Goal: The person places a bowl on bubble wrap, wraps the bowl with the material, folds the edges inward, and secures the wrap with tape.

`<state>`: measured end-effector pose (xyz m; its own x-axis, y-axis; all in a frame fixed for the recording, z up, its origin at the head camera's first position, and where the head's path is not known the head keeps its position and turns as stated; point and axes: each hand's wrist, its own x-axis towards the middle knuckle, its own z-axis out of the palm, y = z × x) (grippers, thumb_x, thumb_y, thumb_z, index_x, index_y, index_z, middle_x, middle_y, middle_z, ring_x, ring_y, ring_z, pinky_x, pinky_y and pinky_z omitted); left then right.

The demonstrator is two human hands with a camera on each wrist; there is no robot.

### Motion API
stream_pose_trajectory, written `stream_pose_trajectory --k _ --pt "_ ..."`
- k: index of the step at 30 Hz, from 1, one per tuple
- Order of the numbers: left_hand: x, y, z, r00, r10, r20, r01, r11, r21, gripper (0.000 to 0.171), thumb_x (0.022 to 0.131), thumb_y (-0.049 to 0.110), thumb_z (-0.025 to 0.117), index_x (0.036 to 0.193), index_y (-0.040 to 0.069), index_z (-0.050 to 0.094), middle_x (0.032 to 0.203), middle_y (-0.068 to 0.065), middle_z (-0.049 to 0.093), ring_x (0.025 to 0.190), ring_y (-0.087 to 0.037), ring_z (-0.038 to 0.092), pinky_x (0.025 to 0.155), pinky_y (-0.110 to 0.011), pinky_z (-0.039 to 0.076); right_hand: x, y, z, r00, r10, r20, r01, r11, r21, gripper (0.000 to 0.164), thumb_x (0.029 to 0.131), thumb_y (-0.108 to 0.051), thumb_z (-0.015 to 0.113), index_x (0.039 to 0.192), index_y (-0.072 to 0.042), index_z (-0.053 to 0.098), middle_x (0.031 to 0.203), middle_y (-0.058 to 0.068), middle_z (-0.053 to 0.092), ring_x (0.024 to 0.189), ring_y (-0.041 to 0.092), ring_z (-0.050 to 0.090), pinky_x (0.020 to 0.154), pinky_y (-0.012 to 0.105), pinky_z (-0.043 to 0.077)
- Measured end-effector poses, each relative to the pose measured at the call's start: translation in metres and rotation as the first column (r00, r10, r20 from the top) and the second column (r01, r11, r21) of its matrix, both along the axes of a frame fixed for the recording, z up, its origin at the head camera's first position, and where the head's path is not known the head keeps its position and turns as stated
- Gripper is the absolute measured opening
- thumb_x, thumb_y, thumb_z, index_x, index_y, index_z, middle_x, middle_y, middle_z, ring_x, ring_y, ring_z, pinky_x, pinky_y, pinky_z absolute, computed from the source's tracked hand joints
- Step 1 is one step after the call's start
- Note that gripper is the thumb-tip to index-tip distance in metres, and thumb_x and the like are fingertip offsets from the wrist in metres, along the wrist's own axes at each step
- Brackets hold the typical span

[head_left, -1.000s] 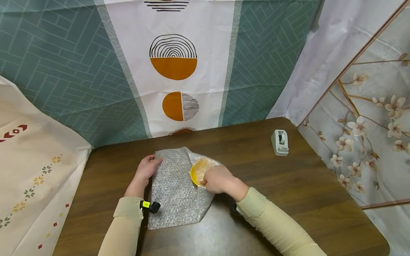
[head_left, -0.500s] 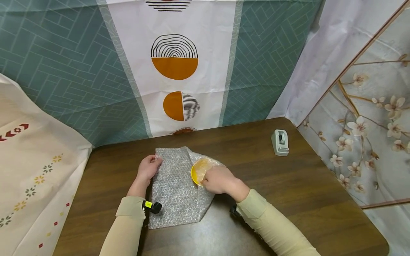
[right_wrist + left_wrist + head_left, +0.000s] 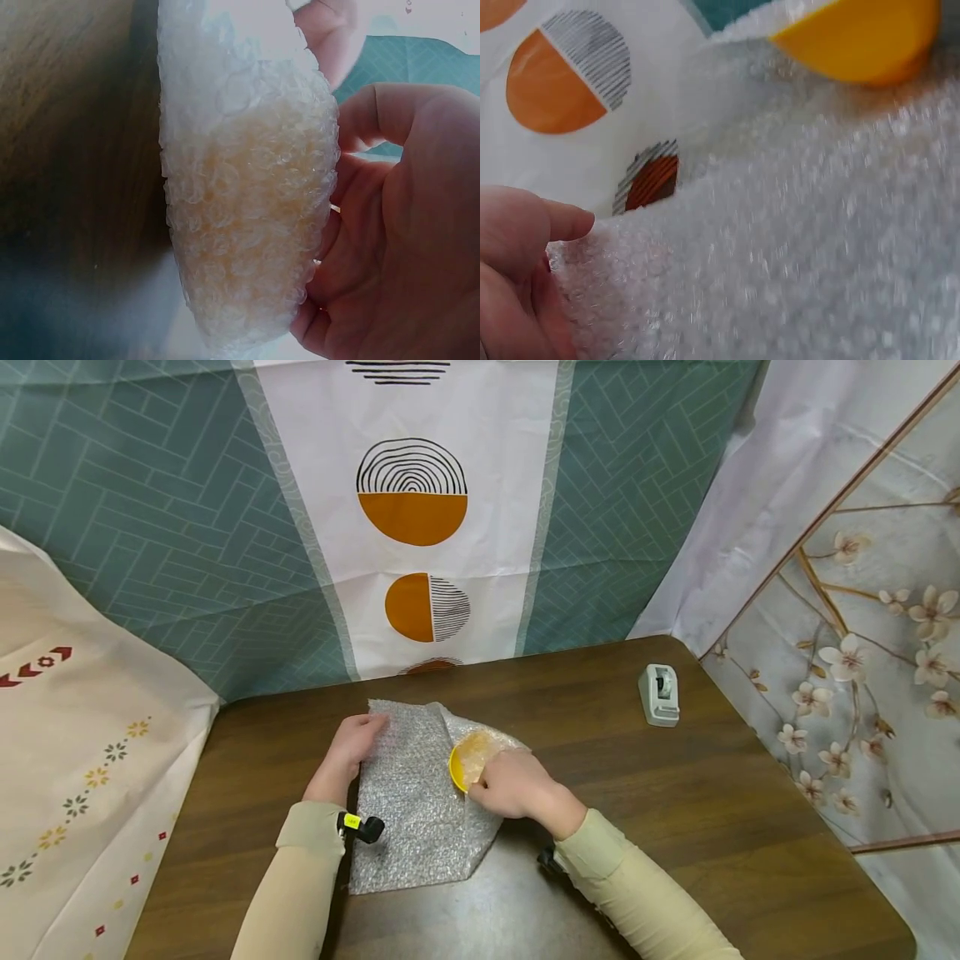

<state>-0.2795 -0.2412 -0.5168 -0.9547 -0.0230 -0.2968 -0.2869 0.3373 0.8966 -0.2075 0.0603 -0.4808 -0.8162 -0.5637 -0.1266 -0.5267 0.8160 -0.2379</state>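
A sheet of bubble wrap lies on the wooden table, its right part folded over a yellow bowl. My left hand pinches the wrap's far left corner between thumb and fingers; in the left wrist view that corner overlaps the curtain behind. The bowl's bare yellow side shows there too. My right hand grips the bowl through the folded wrap, fingers along its rim. In the right wrist view, bubble wrap covers the bowl, with its colour showing faintly through.
A grey tape dispenser stands at the table's far right. Patterned curtains hang behind the table and along both sides. A small camera is strapped to the left wrist.
My left hand has moved slightly up and right, lifting the wrap's far left corner a little. My right hand keeps its hold on the wrapped bowl.
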Motion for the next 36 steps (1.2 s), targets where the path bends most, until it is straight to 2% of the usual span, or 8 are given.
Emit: stream_pose_trajectory --k 7,14,22,26,28,31,34,36 --pt "-0.003 0.022 0.021 0.996 -0.061 -0.058 0.063 0.997 0.041 0.052 0.115 0.028 0.047 0.154 -0.007 0.051 0.165 -0.025 0.041 0.156 -0.04 0.032 0.126 -0.059 0.024 0.0 -0.001 -0.001 1.0 0.015 -0.022 -0.015 1.0 -0.003 0.057 0.105 -0.037 0.056 0.051 -0.021 0.046 0.051 -0.007 0.035 0.054 0.016 0.046 0.065 0.041 0.048" --pt "0.011 0.053 0.044 0.975 -0.126 -0.18 0.148 0.983 0.111 0.049 0.116 0.029 0.047 0.153 -0.003 0.055 0.159 -0.021 0.05 0.15 -0.035 0.042 0.125 -0.054 0.03 0.0 0.0 -0.004 0.999 0.018 -0.037 -0.019 1.0 -0.019 0.055 0.102 -0.035 0.057 0.05 -0.021 0.045 0.05 -0.007 0.034 0.054 0.015 0.045 0.063 0.041 0.048" --pt "0.029 0.074 0.059 0.943 -0.209 -0.26 0.241 0.966 0.096 0.048 0.116 0.032 0.048 0.151 0.0 0.057 0.155 -0.019 0.055 0.148 -0.036 0.045 0.124 -0.057 0.032 0.0 0.0 -0.004 0.997 0.032 -0.064 -0.034 0.999 -0.032 0.053 0.102 -0.034 0.057 0.051 -0.021 0.046 0.053 -0.004 0.044 0.058 0.018 0.054 0.067 0.046 0.054" --pt "0.035 0.079 0.058 0.909 -0.278 -0.309 0.312 0.948 0.063 0.039 0.116 0.03 0.049 0.136 0.002 0.067 0.135 -0.016 0.064 0.131 -0.031 0.055 0.118 -0.056 0.039 0.001 0.0 -0.005 0.997 0.028 -0.067 -0.03 0.999 -0.03 0.053 0.102 -0.033 0.057 0.052 -0.021 0.047 0.053 -0.004 0.045 0.06 0.018 0.055 0.067 0.046 0.055" --pt "0.039 0.081 0.056 0.884 -0.327 -0.333 0.36 0.932 0.038 0.034 0.116 0.029 0.049 0.122 0.001 0.068 0.116 -0.014 0.064 0.114 -0.029 0.057 0.107 -0.051 0.044 0.001 0.0 -0.004 0.997 0.026 -0.072 -0.029 0.999 -0.03 0.053 0.102 -0.033 0.057 0.052 -0.021 0.047 0.054 -0.004 0.045 0.061 0.019 0.056 0.067 0.046 0.055" --pt "0.044 0.084 0.053 0.844 -0.396 -0.361 0.425 0.905 0.001 0.031 0.116 0.027 0.049 0.111 0.002 0.067 0.102 -0.008 0.061 0.103 -0.024 0.056 0.097 -0.044 0.045 0.002 0.001 -0.006 0.996 0.028 -0.082 -0.031 0.999 -0.033 0.052 0.103 -0.033 0.057 0.053 -0.022 0.046 0.054 -0.004 0.045 0.062 0.019 0.056 0.068 0.046 0.055" --pt "0.047 0.086 0.05 0.814 -0.448 -0.369 0.472 0.881 -0.026 0.03 0.116 0.026 0.049 0.108 0.003 0.067 0.099 -0.007 0.061 0.1 -0.024 0.056 0.093 -0.042 0.045 0.003 0.002 -0.008 0.995 0.035 -0.094 -0.039 0.998 -0.04 0.052 0.103 -0.032 0.056 0.053 -0.022 0.045 0.054 -0.005 0.043 0.062 0.018 0.055 0.071 0.046 0.055" --pt "0.049 0.087 0.048 0.811 -0.458 -0.365 0.48 0.877 -0.034 0.029 0.116 0.026 0.05 0.111 0.004 0.069 0.106 -0.007 0.066 0.104 -0.024 0.058 0.097 -0.043 0.047 0.004 0.003 -0.009 0.991 0.052 -0.121 -0.059 0.997 -0.049 0.052 0.103 -0.032 0.056 0.053 -0.021 0.045 0.054 -0.005 0.042 0.062 0.018 0.054 0.073 0.045 0.054"
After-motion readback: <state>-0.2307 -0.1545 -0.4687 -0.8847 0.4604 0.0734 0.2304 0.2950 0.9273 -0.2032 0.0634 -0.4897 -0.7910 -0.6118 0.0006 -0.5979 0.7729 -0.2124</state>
